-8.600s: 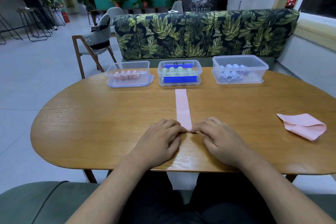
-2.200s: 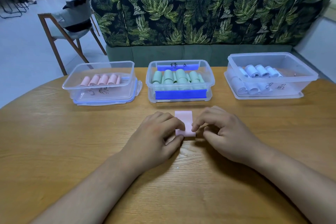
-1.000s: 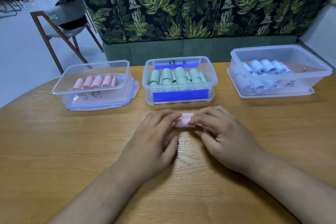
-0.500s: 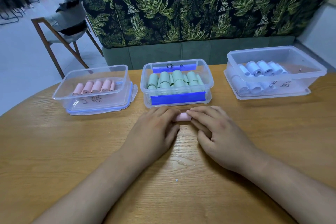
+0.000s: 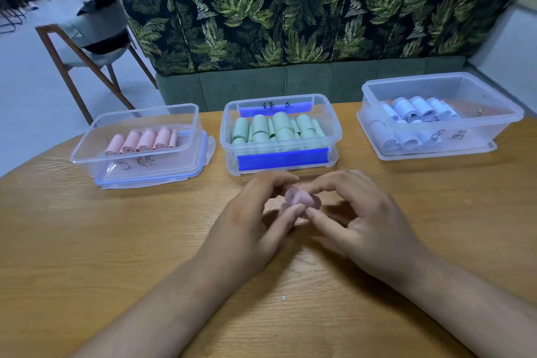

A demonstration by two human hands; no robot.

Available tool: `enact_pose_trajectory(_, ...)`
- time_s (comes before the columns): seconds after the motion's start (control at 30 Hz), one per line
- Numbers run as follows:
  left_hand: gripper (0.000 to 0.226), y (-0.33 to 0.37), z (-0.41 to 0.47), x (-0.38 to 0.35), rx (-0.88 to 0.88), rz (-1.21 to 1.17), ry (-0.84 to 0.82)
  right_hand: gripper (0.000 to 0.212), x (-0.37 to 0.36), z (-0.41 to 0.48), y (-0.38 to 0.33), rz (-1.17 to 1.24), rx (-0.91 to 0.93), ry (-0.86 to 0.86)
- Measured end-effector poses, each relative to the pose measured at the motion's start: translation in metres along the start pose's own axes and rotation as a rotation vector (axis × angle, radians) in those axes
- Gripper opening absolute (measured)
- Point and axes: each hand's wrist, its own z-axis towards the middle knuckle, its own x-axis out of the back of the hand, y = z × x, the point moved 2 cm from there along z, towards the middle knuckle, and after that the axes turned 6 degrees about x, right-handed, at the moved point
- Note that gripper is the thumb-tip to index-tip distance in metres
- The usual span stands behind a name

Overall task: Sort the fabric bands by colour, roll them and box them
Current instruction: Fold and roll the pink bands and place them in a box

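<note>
fingers [image 5: 293, 213] partly hide the seemingly blurred pink roll [image 5: 300, 199].

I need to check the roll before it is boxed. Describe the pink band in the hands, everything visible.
The pink band is a small, soft-looking fabric strip wound into a tight roll, its spiral end facing the camera. It is lifted just above the wooden table, pinched between the fingertips of the left hand and right hand, in front of the green-roll box.

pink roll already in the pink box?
No, the pink roll is pinched between left hand and right hand, above the table, not in the pink box.
</note>
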Motion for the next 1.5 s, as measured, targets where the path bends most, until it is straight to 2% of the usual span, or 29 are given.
enact_pose_trajectory(0.17, 0.025, 0.001, 0.001, 0.001, 0.049, -0.08, -0.007, 0.028, 0.0, 0.0, -0.007, 0.131, 0.096, -0.046)
enact_pose_trajectory(0.23, 0.023, 0.002, 0.0, 0.001, 0.048, -0.126, -0.031, 0.027, -0.001, -0.001, -0.008, 0.287, -0.044, -0.07)
enact_pose_trajectory(0.3, 0.03, 0.003, -0.001, 0.004, 0.059, -0.21, -0.062, 0.028, -0.003, -0.001, -0.006, 0.613, -0.26, -0.09)
enact_pose_trajectory(0.4, 0.047, 0.005, -0.001, 0.006, -0.037, -0.12, -0.073, 0.027, -0.006, -0.001, 0.001, 0.969, -0.498, -0.066)
enact_pose_trajectory(0.5, 0.062, 0.006, 0.002, 0.004, -0.114, -0.037, -0.052, 0.029, -0.01, -0.001, 0.003, 1.205, -0.624, -0.141)
enact_pose_trajectory(0.6, 0.067, 0.008, 0.001, 0.003, -0.117, -0.042, -0.073, 0.036, -0.012, -0.001, -0.002, 1.332, -0.679, -0.171)
enact_pose_trajectory(0.77, 0.059, 0.004, 0.002, 0.005, -0.148, 0.062, -0.079, 0.038, -0.015, -0.002, -0.003, 1.292, -0.762, -0.129)
enact_pose_trajectory(0.87, 0.055, 0.002, 0.004, 0.004, -0.149, 0.141, -0.084, 0.027, -0.017, -0.003, -0.007, 1.154, -0.778, -0.077)
enact_pose_trajectory(1.13, 0.037, 0.003, 0.003, 0.0, -0.215, 0.247, -0.002, 0.016, -0.01, 0.005, -0.025, 0.806, -0.607, -0.022)
enact_pose_trajectory(1.23, 0.041, 0.002, 0.0, 0.005, -0.236, 0.234, 0.029, 0.015, -0.011, 0.015, -0.034, 0.746, -0.615, 0.018)
enact_pose_trajectory(1.37, 0.057, -0.008, -0.007, 0.033, -0.123, 0.1, 0.065, 0.016, -0.017, 0.035, -0.053, 0.767, -0.635, -0.024)
enact_pose_trajectory(1.5, 0.053, -0.017, -0.016, 0.071, -0.107, 0.109, 0.188, 0.015, -0.031, 0.065, -0.078, 0.712, -0.63, -0.061)
